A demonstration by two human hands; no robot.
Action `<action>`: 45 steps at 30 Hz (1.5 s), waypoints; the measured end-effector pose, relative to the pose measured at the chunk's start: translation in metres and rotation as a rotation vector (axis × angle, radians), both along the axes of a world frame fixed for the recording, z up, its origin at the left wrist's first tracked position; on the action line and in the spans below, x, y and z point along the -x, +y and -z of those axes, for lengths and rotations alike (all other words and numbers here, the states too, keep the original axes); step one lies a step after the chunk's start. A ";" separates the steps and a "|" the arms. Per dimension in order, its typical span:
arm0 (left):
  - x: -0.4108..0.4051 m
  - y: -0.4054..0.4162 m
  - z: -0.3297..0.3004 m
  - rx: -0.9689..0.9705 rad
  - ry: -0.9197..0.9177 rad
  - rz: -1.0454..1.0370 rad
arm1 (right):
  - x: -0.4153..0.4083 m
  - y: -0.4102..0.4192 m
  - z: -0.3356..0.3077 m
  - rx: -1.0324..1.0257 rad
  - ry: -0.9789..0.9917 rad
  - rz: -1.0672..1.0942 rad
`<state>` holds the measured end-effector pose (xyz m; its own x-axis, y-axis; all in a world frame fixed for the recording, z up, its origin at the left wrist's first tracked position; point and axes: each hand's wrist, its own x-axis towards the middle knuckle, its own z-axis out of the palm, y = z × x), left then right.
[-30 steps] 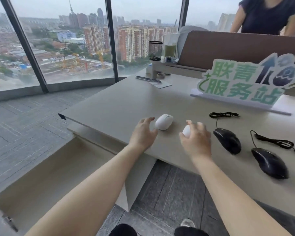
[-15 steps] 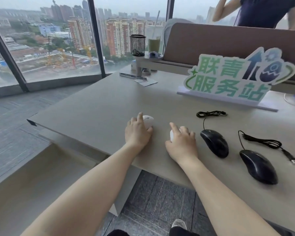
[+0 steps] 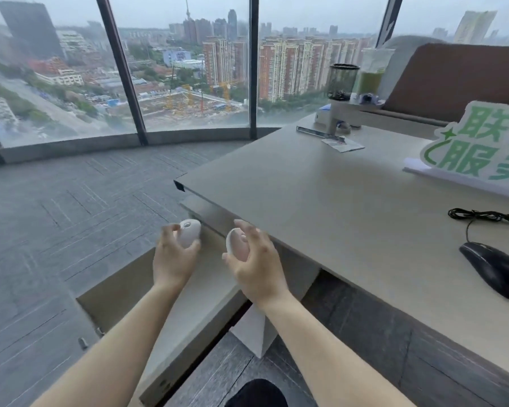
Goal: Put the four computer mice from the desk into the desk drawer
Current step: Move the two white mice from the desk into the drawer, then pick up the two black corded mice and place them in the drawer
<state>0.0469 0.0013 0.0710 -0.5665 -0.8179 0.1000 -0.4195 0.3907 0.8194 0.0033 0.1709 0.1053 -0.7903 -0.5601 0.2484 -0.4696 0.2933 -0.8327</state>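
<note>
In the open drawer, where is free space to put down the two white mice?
The drawer floor looks bare under and around both hands, from its left wall to the desk edge. The left hand and right hand each hold a white mouse above it. Its inner end, under the desk, is hidden.

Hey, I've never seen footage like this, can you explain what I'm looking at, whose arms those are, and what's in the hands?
There is no machine here. The camera sits on a person's head and looks forward and down, so the two bare arms are the wearer's own. The left hand holds one white mouse, and the right hand holds another white mouse. Both are held above an open drawer pulled out beside the desk. On the desk lie a black wired mouse, its bundled cable, and a green and white sign. Big windows show a city beyond.
</note>
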 end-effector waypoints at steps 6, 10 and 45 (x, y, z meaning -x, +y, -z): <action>-0.016 -0.055 0.074 -0.057 -0.351 -0.052 | 0.011 -0.089 0.081 -0.388 -0.147 -0.054; -0.001 -0.076 0.107 -0.003 -0.449 -0.043 | 0.030 -0.126 0.121 -0.761 -0.109 -0.072; 0.121 0.280 -0.057 0.078 0.045 0.820 | 0.061 0.294 -0.045 -0.095 0.410 0.813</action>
<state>-0.0740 0.2810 0.1281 -0.9750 -0.1360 0.1758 0.0560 0.6151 0.7864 -0.0575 0.4650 0.1502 -0.8101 0.0976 0.5781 -0.3425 0.7215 -0.6018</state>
